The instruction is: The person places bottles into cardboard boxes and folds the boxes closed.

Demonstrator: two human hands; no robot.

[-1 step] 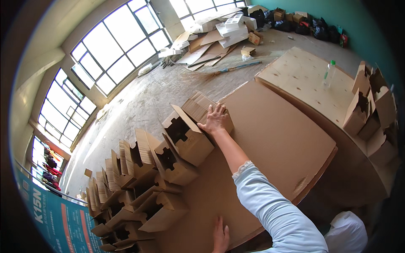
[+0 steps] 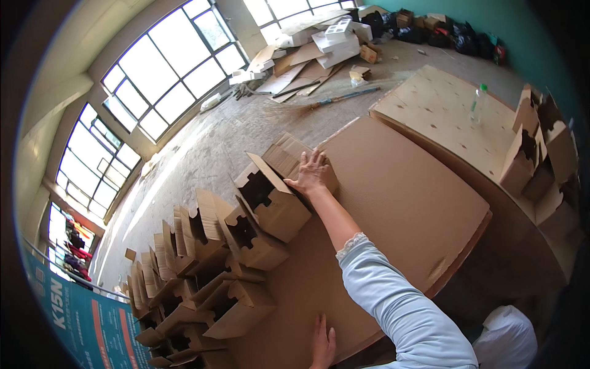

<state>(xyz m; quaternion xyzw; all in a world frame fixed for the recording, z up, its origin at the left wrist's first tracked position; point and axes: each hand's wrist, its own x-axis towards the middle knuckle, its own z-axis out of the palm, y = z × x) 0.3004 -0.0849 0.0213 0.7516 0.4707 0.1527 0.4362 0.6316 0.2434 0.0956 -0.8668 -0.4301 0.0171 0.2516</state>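
My right hand (image 2: 310,175) reaches forward in a light blue sleeve and lies flat, fingers spread, on a folded brown cardboard box (image 2: 284,155) at the far left edge of a large brown cardboard sheet (image 2: 405,209). Just left of that hand stands another box (image 2: 273,203) with its flaps open. Near the lower edge of the view, my left hand (image 2: 322,344) rests flat on the near edge of the same sheet and holds nothing.
Several folded boxes (image 2: 209,277) are stacked in a row along the sheet's left side. To the right is a plywood board (image 2: 442,123) with a plastic bottle (image 2: 478,104) and more boxes (image 2: 528,154). Cardboard scraps and white foam (image 2: 319,52) lie on the concrete floor beyond.
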